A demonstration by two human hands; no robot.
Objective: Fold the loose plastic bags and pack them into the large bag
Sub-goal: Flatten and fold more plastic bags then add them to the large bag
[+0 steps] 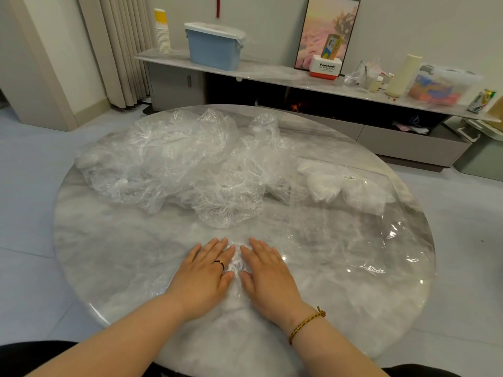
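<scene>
1. Marble-patterned grey and white, the round surface [109,254] carries everything in the task.
2. Across its far half sprawls the pile [168,164] of crumpled clear bags, unfolded and well apart from both grips.
3. To the right lies the large bag [353,221], clear, nearly flat and glinting. Its long axis runs from the far right towards the near right edge. Where its mouth is I cannot tell.
4. A white bundle [334,183] sits at its far end. These look like bags already packed, though whether they lie inside or on top is unclear.
5. Near the front edge the left grip [202,273] rests palm down, fingers straight and spread, pressing on the surface.
6. Just beside it the right grip [268,273] lies the same way, flat and spread, pinching nothing.
7. Between them, partly under the inner fingers, is the small bag [236,263], a crinkled clear strip with its long axis pointing away from the person. It seems to be at the flattening or creasing stage.
8. The large bag lies to the right of this strip, so the right grip is the nearer one for carrying it over. The left could then hold the large bag open.
9. Thin film may spring back once the pressure is lifted.
10. A dark ring [220,263] is on the left grip and a gold cord bracelet [307,322] on the right wrist.
</scene>
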